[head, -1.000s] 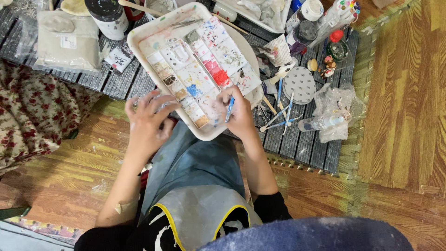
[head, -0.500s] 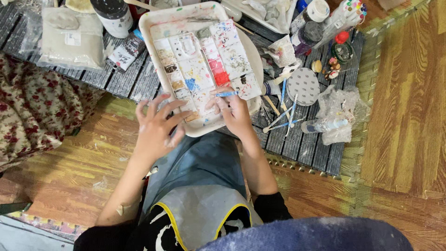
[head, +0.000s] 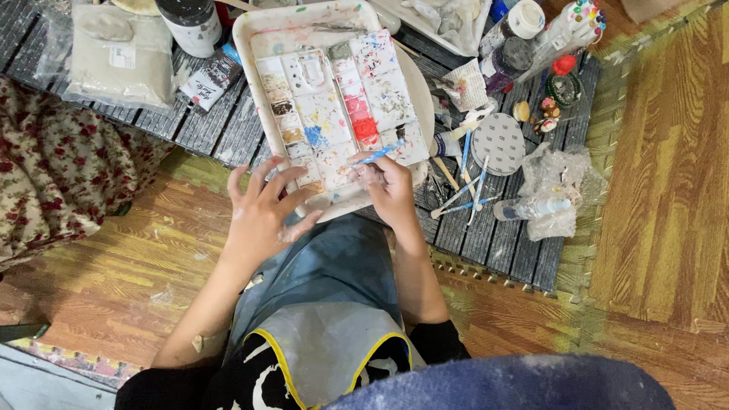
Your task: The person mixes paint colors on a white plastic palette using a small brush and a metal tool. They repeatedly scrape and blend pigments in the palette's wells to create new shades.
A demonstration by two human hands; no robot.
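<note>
A white rectangular tray (head: pixel 254 45) holds a paint-smeared palette (head: pixel 334 106) with many small wells in red, blue and brown. My left hand (head: pixel 266 216) lies spread with fingers apart against the tray's near left corner. My right hand (head: pixel 387 186) grips a thin blue-handled brush (head: pixel 380 154), which lies nearly level over the palette's near right part. Both hands carry pale paint smudges. Below them lies my lap in a grey-blue apron with yellow trim.
A dark slatted mat (head: pixel 501 235) carries a black jar with a white label (head: pixel 194 23), a grey bagged block (head: pixel 121 57), a paint tube (head: pixel 209 80), loose brushes (head: pixel 467 190), a dotted round lid (head: pixel 497 140), crumpled plastic (head: pixel 558 190) and bottles (head: pixel 524 23). Floral cloth (head: pixel 53 167) lies left; wooden floor surrounds.
The view has shifted so the tray sits more upright in frame. My right hand's brush turned from pointing down to lying level over the palette. My left hand spread its fingers at the tray's corner.
</note>
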